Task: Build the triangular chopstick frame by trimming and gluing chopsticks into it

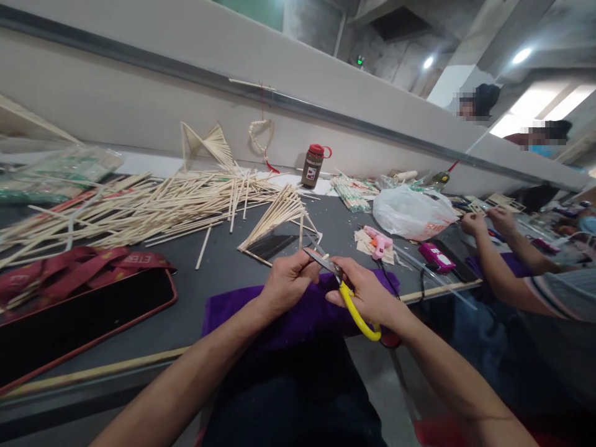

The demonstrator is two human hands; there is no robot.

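Observation:
My right hand [367, 288] is wrapped round the yellow handles of a pair of scissors [357, 313], whose metal blades point up and left. Close beside the blades, my left hand [289, 279] is closed in a pinch. A short pale stick [326, 256] shows at the blades, its other end apparently hidden in my left fingers. Just beyond my hands stands a fan-shaped frame of thin wooden sticks [278, 217] on the dark table. Under my wrists lies a purple cloth [237, 310] at the table edge.
Loose sticks [172, 202] are heaped at left, near a phone [93, 310] and a red lanyard [88, 267]. A bottle [311, 167] stands by the wall. To the right are a pink glue gun [378, 242], a plastic bag [412, 211] and a co-worker's hands [488, 220].

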